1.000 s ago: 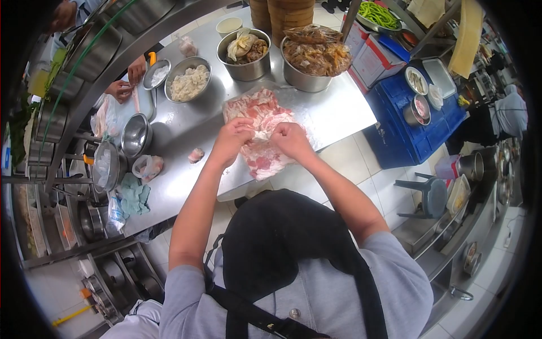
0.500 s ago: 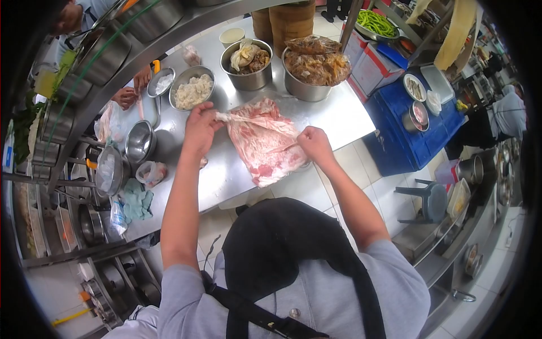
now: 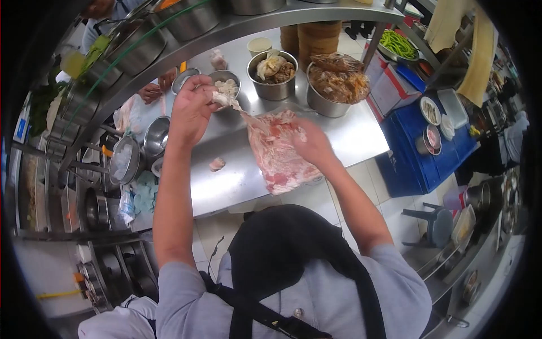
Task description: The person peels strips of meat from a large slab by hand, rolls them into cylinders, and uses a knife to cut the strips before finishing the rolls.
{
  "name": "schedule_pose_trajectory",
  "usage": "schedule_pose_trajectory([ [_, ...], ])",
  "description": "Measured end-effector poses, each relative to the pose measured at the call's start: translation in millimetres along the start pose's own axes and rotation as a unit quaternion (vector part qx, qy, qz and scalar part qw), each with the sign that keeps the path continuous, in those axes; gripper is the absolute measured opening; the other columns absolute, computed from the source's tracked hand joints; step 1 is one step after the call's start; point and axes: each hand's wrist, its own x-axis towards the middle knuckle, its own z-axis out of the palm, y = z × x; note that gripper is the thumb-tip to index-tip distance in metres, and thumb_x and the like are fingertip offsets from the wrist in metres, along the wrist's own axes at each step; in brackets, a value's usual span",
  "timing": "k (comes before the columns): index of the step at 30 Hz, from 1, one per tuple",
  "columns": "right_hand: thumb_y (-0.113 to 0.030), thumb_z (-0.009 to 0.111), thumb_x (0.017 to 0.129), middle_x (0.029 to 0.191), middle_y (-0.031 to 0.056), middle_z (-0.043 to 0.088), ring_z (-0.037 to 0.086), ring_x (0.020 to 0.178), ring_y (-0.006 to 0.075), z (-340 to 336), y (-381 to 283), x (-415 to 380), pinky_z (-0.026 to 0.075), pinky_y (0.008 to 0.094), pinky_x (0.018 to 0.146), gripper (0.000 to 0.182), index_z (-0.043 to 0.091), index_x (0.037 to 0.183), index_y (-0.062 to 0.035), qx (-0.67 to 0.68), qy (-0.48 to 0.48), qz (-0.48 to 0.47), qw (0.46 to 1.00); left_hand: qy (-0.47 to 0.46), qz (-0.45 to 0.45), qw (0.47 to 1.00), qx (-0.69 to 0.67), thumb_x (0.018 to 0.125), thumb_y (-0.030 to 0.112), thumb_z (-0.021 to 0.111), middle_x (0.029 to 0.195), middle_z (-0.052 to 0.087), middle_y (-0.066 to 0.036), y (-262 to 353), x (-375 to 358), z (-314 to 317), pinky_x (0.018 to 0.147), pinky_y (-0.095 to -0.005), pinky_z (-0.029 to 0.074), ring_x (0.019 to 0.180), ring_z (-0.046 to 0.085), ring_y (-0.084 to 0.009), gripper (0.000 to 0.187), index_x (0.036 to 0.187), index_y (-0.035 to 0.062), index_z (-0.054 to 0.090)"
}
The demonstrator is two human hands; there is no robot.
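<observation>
A clear plastic bag of raw, pink-and-white meat (image 3: 276, 155) lies flattened on the steel table near its front edge. Its twisted neck (image 3: 227, 100) is stretched up to the left, and my left hand (image 3: 192, 107) grips that end with closed fingers. My right hand (image 3: 311, 141) rests against the bag's right side; motion smears its fingers. Left of the bag, a small pale-pink lump (image 3: 217, 164) lies on the steel. Behind my left hand is a metal bowl of whitish food (image 3: 231, 86), partly covered.
Behind the bag stand a steel pot (image 3: 274, 90) and another pot (image 3: 326, 106) heaped with brown bagged food. A steel shelf (image 3: 237, 22) crosses above. Blue cooler boxes (image 3: 415, 158) stand to the right. Another person's hands (image 3: 152, 91) are at the left.
My left hand has lifted the bag's neck up and to the left. My right hand has shifted from pinching the bag's right edge inward over its side. The view has shifted a little.
</observation>
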Motion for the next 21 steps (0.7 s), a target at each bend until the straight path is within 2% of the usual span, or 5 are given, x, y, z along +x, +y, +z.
schedule_pose_trajectory([
  [5, -0.028, 0.070, 0.092, 0.118, 0.0197, 0.072, 0.068, 0.111, 0.0321, 66, -37, 35, 0.051, 0.0425, 0.097, 0.042, 0.068, 0.128, -0.0069, 0.140, -0.109, -0.006, 0.984, -0.002, 0.028, 0.999, -0.042, 0.095, -0.003, 0.057, 0.108, 0.068, -0.010, 29, -23, 2, 0.095, -0.0414, 0.055, 0.101, 0.069, -0.0238, 0.033, 0.127, 0.0026, 0.051],
  [10, -0.031, 0.063, 0.101, 0.084, 0.0127, 0.069, 0.067, 0.083, 0.0217, 80, -61, 52, 0.052, 0.0372, 0.079, 0.032, 0.071, 0.116, -0.0047, 0.124, -0.326, 0.030, 0.937, 0.045, 0.059, 0.997, -0.034, 0.095, -0.003, 0.056, 0.106, 0.068, -0.009, 60, -58, -13, 0.092, -0.0393, 0.056, 0.098, 0.069, -0.0223, 0.032, 0.127, 0.0033, 0.051],
  [14, -0.030, 0.059, 0.103, 0.076, 0.0119, 0.065, 0.063, 0.071, 0.0218, 94, -46, 21, 0.051, 0.0375, 0.071, 0.029, 0.071, 0.107, -0.0039, 0.137, -0.313, -0.001, 0.940, 0.139, 0.056, 0.989, 0.016, 0.096, 0.000, 0.057, 0.104, 0.067, -0.008, 69, -94, -39, 0.086, -0.0351, 0.055, 0.094, 0.069, -0.0197, 0.029, 0.124, 0.0041, 0.052],
  [19, -0.028, 0.057, 0.102, 0.076, 0.0173, 0.067, 0.067, 0.069, 0.0329, 78, -76, -10, 0.052, 0.0439, 0.067, 0.026, 0.070, 0.100, -0.0050, 0.072, -0.372, 0.103, 0.920, 0.248, -0.073, 0.961, 0.100, 0.096, 0.004, 0.061, 0.101, 0.065, -0.008, 52, -127, -95, 0.082, -0.0353, 0.058, 0.092, 0.069, -0.0208, 0.030, 0.125, 0.0030, 0.053],
  [21, -0.024, 0.056, 0.101, 0.076, 0.0186, 0.067, 0.068, 0.072, 0.0349, 84, -76, -20, 0.053, 0.0462, 0.068, 0.023, 0.070, 0.104, -0.0061, 0.044, -0.349, 0.067, 0.934, 0.269, -0.146, 0.940, 0.148, 0.095, 0.004, 0.061, 0.103, 0.064, -0.009, 41, -129, -115, 0.083, -0.0351, 0.059, 0.092, 0.069, -0.0214, 0.031, 0.125, 0.0014, 0.054],
])
